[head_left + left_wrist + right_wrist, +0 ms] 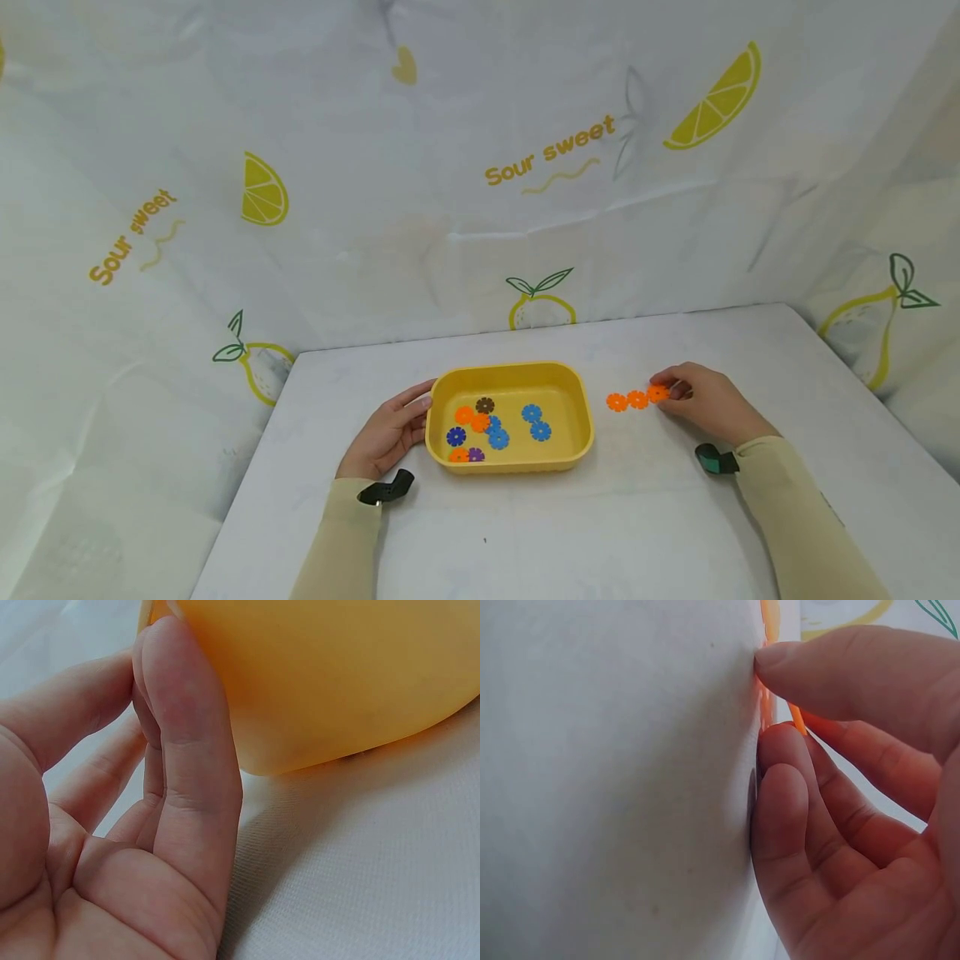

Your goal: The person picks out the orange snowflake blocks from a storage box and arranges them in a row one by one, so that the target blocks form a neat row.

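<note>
A yellow tray (pixel 510 468) holds several notched snowflake discs: orange, brown, purple, dark blue and light blue. At its left end, my left hand (pixel 386 437) grips the tray near the rim. The left wrist view has bent fingers (pixel 191 712) against the yellow wall (pixel 337 682). To the right of the tray, three orange snowflake discs (pixel 637 400) form a row on the table. My right hand (pixel 708 404) pinches the rightmost orange disc (pixel 657 393). In the right wrist view, an orange edge (pixel 796 716) shows between thumb and fingers, mostly hidden by them.
A white-covered table (pixel 525 533) carries everything. Behind it hangs a pale cloth (pixel 375 250) printed with lemons and lettering. Inside the tray, most discs lie to the left, while two light blue discs (pixel 540 431) lie right of the middle.
</note>
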Demonstrator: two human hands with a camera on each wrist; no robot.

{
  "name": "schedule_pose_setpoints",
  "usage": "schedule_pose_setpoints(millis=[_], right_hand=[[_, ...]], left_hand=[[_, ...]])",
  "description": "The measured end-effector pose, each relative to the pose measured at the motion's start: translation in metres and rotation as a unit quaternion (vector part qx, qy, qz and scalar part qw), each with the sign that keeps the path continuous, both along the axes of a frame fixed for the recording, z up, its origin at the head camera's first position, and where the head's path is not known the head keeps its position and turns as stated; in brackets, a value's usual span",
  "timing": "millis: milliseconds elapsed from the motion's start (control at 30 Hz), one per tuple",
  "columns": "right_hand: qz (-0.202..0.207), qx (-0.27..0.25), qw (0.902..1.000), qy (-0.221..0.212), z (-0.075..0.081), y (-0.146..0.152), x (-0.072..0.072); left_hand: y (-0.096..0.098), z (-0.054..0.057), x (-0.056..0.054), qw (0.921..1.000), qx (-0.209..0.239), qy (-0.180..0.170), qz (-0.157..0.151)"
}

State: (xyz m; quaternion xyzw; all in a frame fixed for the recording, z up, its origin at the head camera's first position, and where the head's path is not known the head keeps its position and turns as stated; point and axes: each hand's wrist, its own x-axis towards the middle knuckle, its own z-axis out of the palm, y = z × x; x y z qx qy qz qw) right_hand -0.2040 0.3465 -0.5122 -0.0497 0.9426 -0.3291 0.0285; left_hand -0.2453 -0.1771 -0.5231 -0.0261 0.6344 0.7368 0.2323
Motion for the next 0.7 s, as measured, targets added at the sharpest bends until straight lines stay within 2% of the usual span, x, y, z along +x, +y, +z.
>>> schedule_pose_setpoints(millis=[700], right_hand=[[0.004,0.001,1.0000,0.002,-0.0007,0.0027,-0.0001]], left_hand=[[0.0004,0.0013,-0.0005,1.0000,-0.001,-0.004,0.005]])
